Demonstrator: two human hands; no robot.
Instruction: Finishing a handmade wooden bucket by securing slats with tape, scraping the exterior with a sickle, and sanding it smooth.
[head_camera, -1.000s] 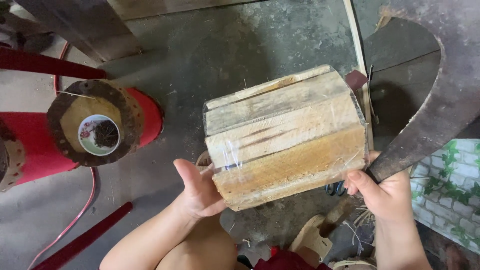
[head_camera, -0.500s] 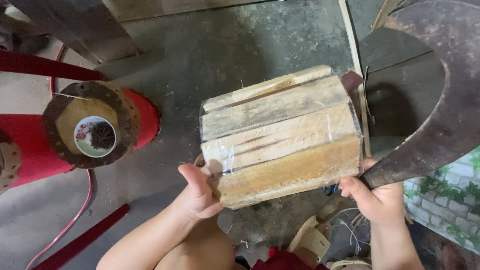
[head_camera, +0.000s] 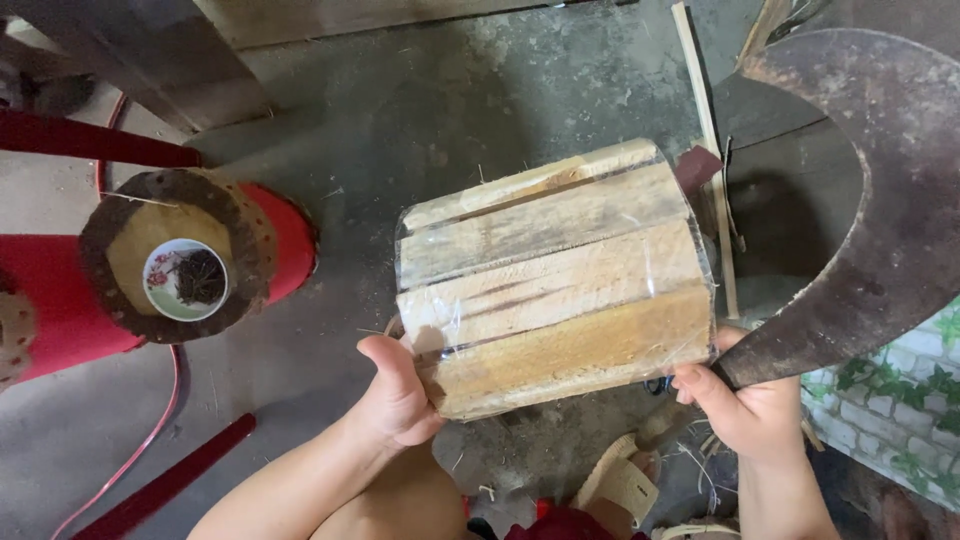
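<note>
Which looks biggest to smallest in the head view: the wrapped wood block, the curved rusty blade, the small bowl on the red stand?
1. Wrapped wood block, held by the left hand.
2. Curved rusty blade, held by the right hand; close to the block in apparent size, and cut off by the frame, so this order is unsure.
3. Small bowl, clearly smallest.

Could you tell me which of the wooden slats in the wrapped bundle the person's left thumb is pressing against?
The bottom slat, the yellowest one, nearest the person; the left hand presses its end.
</note>
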